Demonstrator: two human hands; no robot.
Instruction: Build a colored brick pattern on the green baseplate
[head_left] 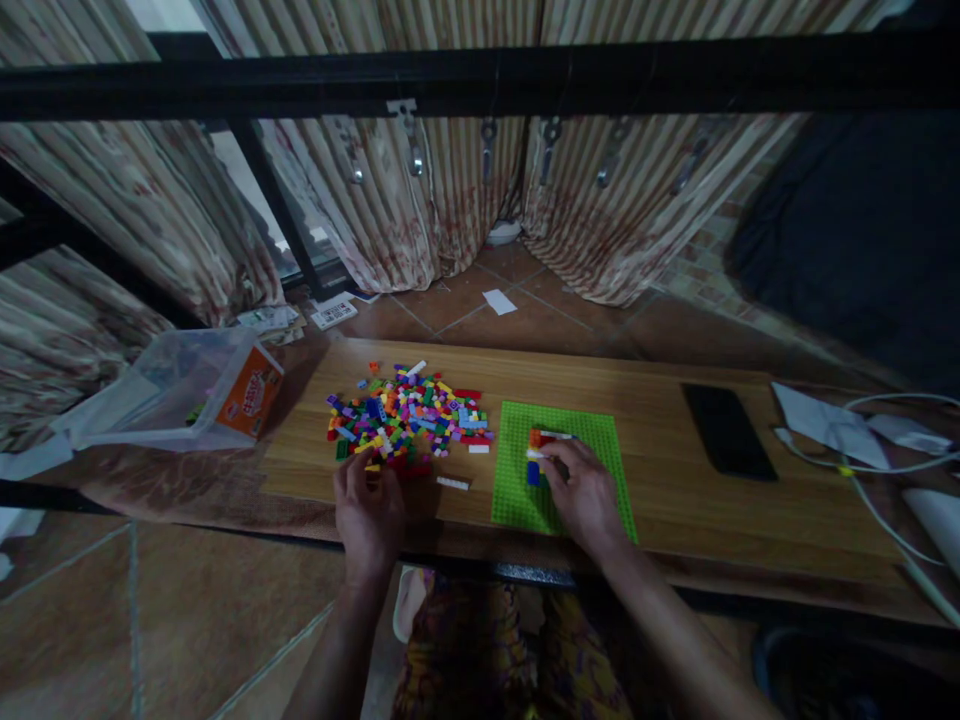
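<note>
dim, bluish | daylight behind curtains (420, 200) | edges bowed, dark

table (660, 420): brick pile (409, 412) on left part | baseplate (581, 440) just right of pile, near front edge | small brick stack (535, 455) on baseplate | loose brick (453, 483) between pile and baseplate, in front | phone (729, 430) well right of baseplate | cables (877, 465) at far right | plastic bag (176, 390) with carton (251, 392) inside, left of table
</note>
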